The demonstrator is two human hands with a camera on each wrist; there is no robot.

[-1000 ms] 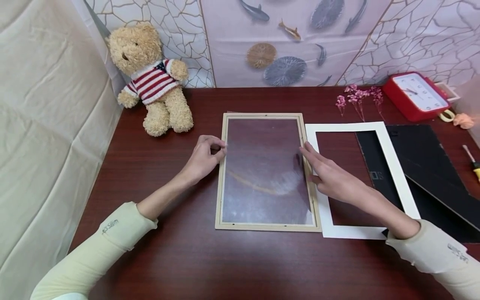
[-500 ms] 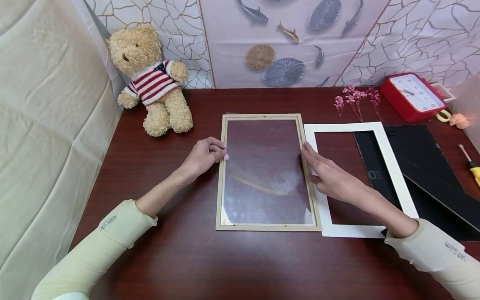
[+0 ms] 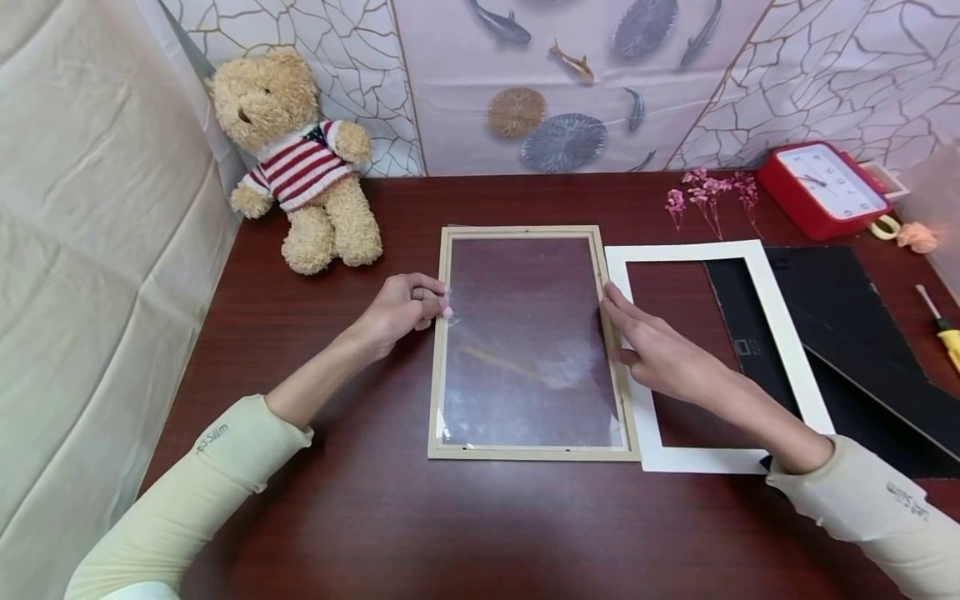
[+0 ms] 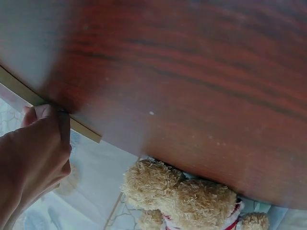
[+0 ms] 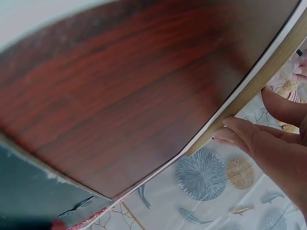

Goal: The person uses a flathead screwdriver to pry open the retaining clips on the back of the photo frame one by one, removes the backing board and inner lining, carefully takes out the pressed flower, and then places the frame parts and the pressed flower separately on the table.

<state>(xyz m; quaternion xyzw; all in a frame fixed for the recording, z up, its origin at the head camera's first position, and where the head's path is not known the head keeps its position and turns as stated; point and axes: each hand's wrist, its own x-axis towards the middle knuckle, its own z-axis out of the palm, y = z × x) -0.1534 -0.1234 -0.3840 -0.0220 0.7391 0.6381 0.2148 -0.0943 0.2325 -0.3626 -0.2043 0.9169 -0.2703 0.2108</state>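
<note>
A light wooden picture frame point(image 3: 532, 454) lies flat in the middle of the table in the head view, with a clear sheet point(image 3: 525, 333) inside its border. My left hand point(image 3: 405, 308) is at the frame's left side, fingers curled and thumb at the inner edge, pinching the border. In the left wrist view the left hand point(image 4: 38, 148) meets the frame's edge point(image 4: 84, 130). My right hand point(image 3: 660, 350) rests fairly straight fingers along the right side. The right wrist view shows the right hand point(image 5: 268, 143) touching the frame's edge point(image 5: 249, 91).
A white mat border point(image 3: 705, 460) lies right of the frame, partly over a black backing board point(image 3: 855, 308). Behind are pink dried flowers point(image 3: 705, 187) and a red clock point(image 3: 825, 187). A screwdriver point(image 3: 941, 329) lies far right; a teddy bear point(image 3: 303, 158) sits back left.
My left thumb and fingers have shifted slightly at the frame's left edge. Bright glare now shows at the clear sheet's lower left corner. The right hand stays nearly still.
</note>
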